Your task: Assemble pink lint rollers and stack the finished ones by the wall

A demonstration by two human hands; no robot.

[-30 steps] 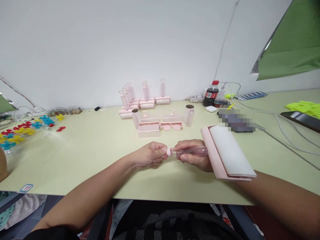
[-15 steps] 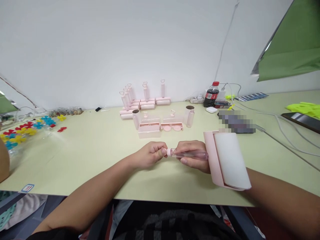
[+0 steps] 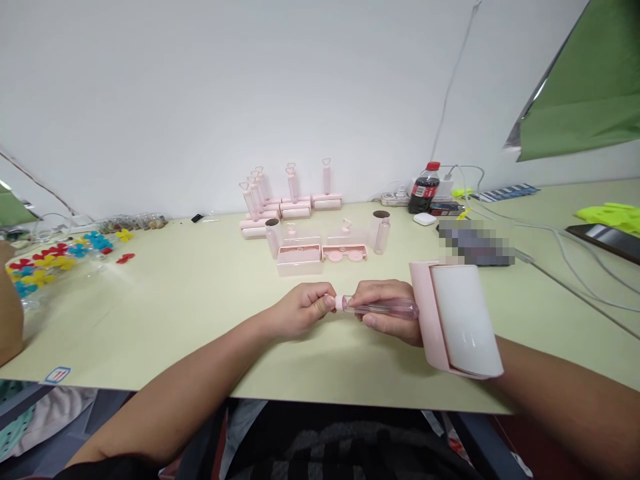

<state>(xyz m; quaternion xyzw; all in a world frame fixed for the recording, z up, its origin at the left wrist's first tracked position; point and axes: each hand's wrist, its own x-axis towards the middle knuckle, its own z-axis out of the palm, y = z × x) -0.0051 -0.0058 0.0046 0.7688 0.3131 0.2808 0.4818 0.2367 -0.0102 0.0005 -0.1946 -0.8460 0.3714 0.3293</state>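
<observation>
A lint roller [image 3: 467,320] with a pink housing and a white roll lies sideways across my two hands. My right hand [image 3: 387,300] is closed around its clear pink handle, the roll head resting over my right wrist. At the handle's far end, the fingers of my left hand [image 3: 307,310] pinch the light pink end cap [image 3: 340,303]; the tip of it is hidden in my fingers. Just beyond my hands lie an open pink roller case [image 3: 345,255] and a second pink case [image 3: 300,263], with clear pink tubes [image 3: 382,235] standing beside them.
Several finished-looking lint rollers [image 3: 294,187] stand upright along the wall. A cola bottle [image 3: 425,190], cables and a phone [image 3: 605,241] sit at the right. Colourful plastic flower pieces [image 3: 50,260] lie at the left, near another person's arm [image 3: 10,313].
Both hands keep their hold on the lint roller and hardly move. The roll has turned slightly, its surface now showing shine; the other person's arm at the left edge has shifted a little inward.
</observation>
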